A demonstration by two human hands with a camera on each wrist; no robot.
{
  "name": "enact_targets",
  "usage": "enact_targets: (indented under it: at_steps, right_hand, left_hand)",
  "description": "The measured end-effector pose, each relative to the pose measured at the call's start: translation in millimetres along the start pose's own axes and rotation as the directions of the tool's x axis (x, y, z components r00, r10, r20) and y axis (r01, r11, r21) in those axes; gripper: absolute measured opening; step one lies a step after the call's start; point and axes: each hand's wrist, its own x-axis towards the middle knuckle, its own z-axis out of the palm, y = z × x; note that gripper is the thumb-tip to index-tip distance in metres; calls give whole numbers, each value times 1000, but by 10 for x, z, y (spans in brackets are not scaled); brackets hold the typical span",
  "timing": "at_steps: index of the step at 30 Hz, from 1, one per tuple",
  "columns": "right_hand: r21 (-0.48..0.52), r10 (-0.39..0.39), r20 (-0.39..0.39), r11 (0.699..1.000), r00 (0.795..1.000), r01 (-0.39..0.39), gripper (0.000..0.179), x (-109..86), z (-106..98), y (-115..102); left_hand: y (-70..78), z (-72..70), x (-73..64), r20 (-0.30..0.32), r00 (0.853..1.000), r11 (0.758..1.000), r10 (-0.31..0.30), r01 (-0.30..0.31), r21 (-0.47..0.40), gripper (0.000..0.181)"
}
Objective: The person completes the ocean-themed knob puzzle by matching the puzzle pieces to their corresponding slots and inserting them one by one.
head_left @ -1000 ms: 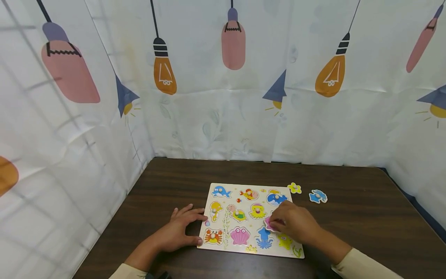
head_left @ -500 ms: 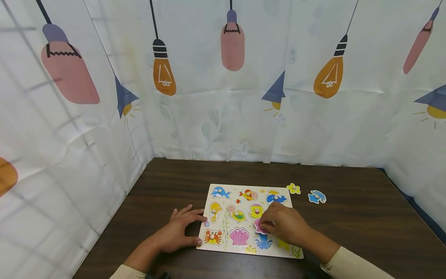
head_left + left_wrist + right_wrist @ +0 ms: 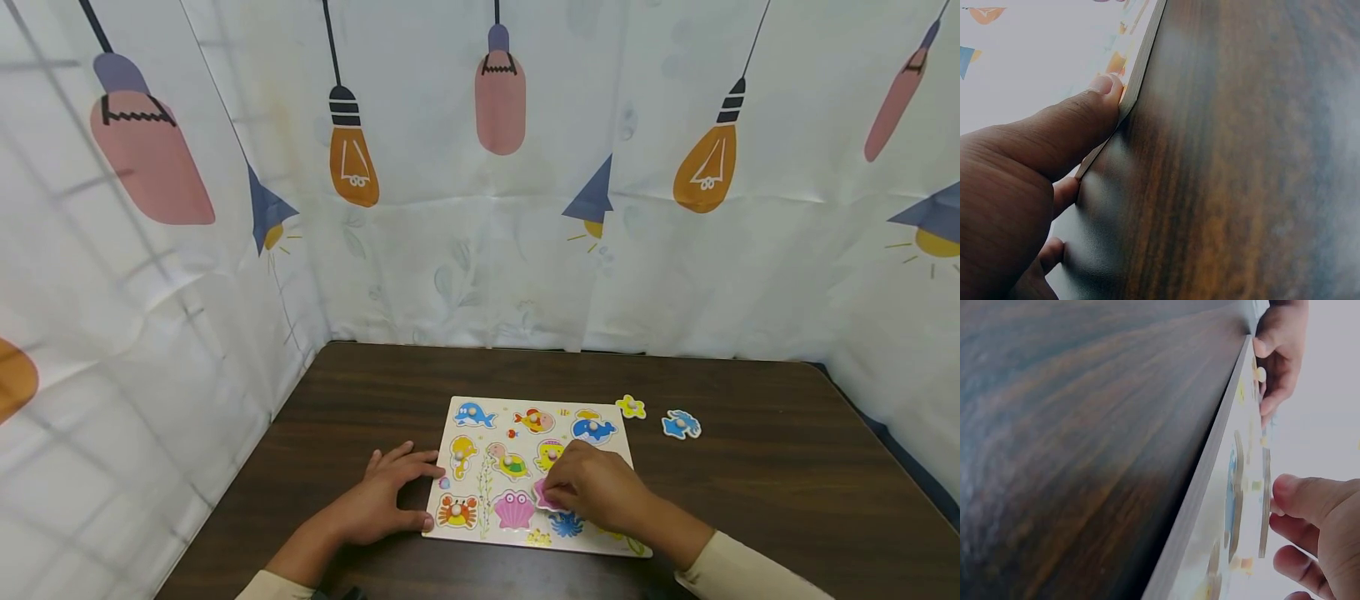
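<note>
A peg puzzle board (image 3: 592, 543) with sea animals lies flat on the table. My right hand (image 3: 596, 487) pinches a pink puzzle piece (image 3: 542, 497) over the board, between the pink shell picture (image 3: 515, 510) and the blue squid picture (image 3: 567, 526). In the right wrist view this piece (image 3: 1265, 519) stands edge-on, apart from the board's face, with thumb and finger at its small knob. Most of the piece is hidden by the fingers. My left hand (image 3: 390, 497) rests at the board's left edge, fingers spread; its thumb (image 3: 1082, 128) presses the near corner.
A yellow flower-shaped piece (image 3: 631, 407) lies at the board's far right corner. Farther right is a blue fish-like piece (image 3: 681, 424). Knobbed pieces such as the crab (image 3: 457, 511) and turtle (image 3: 510, 461) sit in the board. A patterned curtain (image 3: 450, 275) hangs behind the dark table (image 3: 787, 467).
My right hand has carried the pink piece leftward across the board, from beside the yellow starfish picture, past the squid, to near the shell. The left hand stays at the board's edge.
</note>
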Motion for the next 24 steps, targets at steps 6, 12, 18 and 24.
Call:
enact_targets:
  at_steps: [6, 12, 18, 24]
  right_hand:
    - [26, -25, 11, 999, 1000, 25, 5, 37, 35, -42]
    - [49, -42, 20, 998, 999, 41, 5, 84, 67, -95]
    - [38, -63, 15, 997, 998, 63, 3, 117, 99, -129]
    - [36, -81, 6, 996, 997, 80, 7, 155, 168, -161]
  left_hand:
    - [-6, 2, -2, -2, 1000, 1000, 3, -3, 2, 59]
    - [-9, -1, 4, 1, 1000, 1000, 7, -7, 0, 59]
    - [-13, -3, 3, 1, 1000, 1000, 12, -12, 3, 59]
    - [-14, 4, -7, -10, 1000, 1000, 21, -21, 3, 59]
